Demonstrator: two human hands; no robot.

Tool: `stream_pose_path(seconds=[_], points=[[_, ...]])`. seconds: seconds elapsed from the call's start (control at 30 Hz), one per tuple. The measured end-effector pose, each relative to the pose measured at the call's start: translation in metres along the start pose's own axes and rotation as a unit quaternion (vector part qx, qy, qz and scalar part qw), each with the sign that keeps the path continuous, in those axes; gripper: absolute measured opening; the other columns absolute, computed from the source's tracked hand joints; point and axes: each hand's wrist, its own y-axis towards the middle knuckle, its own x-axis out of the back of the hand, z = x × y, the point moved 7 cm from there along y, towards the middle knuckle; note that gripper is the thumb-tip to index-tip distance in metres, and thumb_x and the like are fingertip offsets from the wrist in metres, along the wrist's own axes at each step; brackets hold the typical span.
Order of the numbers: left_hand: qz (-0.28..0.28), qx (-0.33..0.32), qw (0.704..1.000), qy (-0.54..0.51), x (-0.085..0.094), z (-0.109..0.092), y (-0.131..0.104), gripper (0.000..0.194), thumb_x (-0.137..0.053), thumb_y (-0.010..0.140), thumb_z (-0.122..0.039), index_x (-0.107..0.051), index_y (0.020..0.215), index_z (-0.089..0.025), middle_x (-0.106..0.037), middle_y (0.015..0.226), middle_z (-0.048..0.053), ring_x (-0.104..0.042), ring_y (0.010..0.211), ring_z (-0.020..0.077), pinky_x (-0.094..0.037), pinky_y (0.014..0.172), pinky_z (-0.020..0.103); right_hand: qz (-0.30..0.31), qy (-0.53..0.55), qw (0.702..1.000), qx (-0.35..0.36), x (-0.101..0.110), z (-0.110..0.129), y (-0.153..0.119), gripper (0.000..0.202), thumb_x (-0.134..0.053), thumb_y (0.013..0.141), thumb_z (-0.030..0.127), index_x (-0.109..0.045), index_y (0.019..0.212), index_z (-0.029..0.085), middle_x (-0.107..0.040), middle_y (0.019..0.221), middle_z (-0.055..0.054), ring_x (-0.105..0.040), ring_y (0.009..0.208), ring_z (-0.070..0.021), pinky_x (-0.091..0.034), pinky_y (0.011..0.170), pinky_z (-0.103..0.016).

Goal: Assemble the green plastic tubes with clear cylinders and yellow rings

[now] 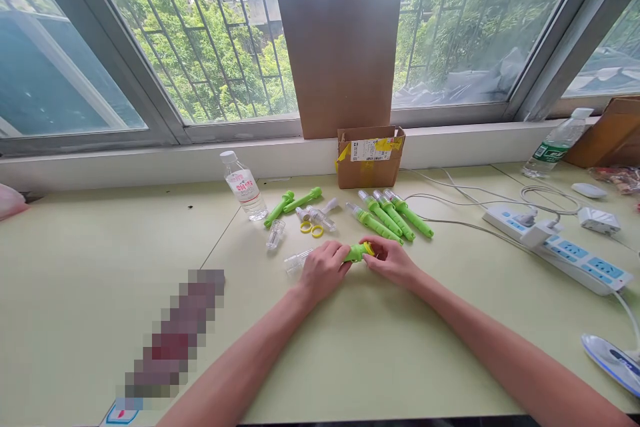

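Observation:
My left hand (324,271) is wrapped around a green plastic tube (355,253), which lies sideways just above the table and is partly hidden by my fingers. At the tube's right end, the fingers of my right hand (393,261) pinch a yellow ring (369,249). A clear plastic cap (296,263) lies beside my left hand, with another clear cap (275,235) farther left. Beyond my hands are two loose yellow rings (317,231), some small clear and white parts (321,218), and two green tubes (303,199). Several green tubes with clear tops (393,215) rest in a row behind my right hand.
A water bottle (244,188) stands left of the parts, and a cardboard box (370,170) is against the sill. On the right lie a power strip (560,247), cables and a second bottle (555,147). A blurred-out object (175,333) lies at left.

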Motion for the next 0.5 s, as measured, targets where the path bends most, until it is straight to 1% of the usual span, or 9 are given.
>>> stream_pose_path(seconds=[0.17,0.33,0.5], points=[[0.002,-0.003,1.0,-0.004,-0.0001,-0.0002,-0.0005,0.007,-0.056,0.083,-0.019,-0.056,0.09,-0.02,-0.062,0.083,0.002,-0.058,0.073,0.0159,-0.042,0.059,0.026,-0.007,-0.011,1.0,-0.008,0.0004,-0.0016,0.0,0.029,-0.058,0.075,0.035,-0.062,0.099,0.019,-0.041,0.061,0.005,-0.04,0.054,-0.01,-0.036,0.051,-0.023],[-0.002,-0.008,1.0,0.0,0.0004,0.0002,-0.0005,0.009,-0.057,0.082,-0.016,-0.056,0.09,-0.02,-0.063,0.084,0.002,-0.058,0.073,0.0158,-0.042,0.059,0.026,-0.004,0.001,1.0,-0.019,-0.0007,-0.0047,0.0002,0.029,-0.059,0.076,0.035,-0.062,0.1,0.019,-0.037,0.059,0.006,-0.038,0.053,-0.01,-0.036,0.051,-0.023],[-0.002,-0.007,1.0,0.01,0.0003,-0.0007,-0.0003,0.008,-0.057,0.081,-0.017,-0.056,0.089,-0.02,-0.063,0.082,0.001,-0.058,0.071,0.0162,-0.041,0.058,0.027,-0.003,-0.004,1.0,-0.014,-0.0006,-0.0054,0.0003,0.028,-0.059,0.075,0.031,-0.061,0.1,0.018,-0.039,0.06,0.006,-0.038,0.054,-0.0096,-0.035,0.05,-0.023]])
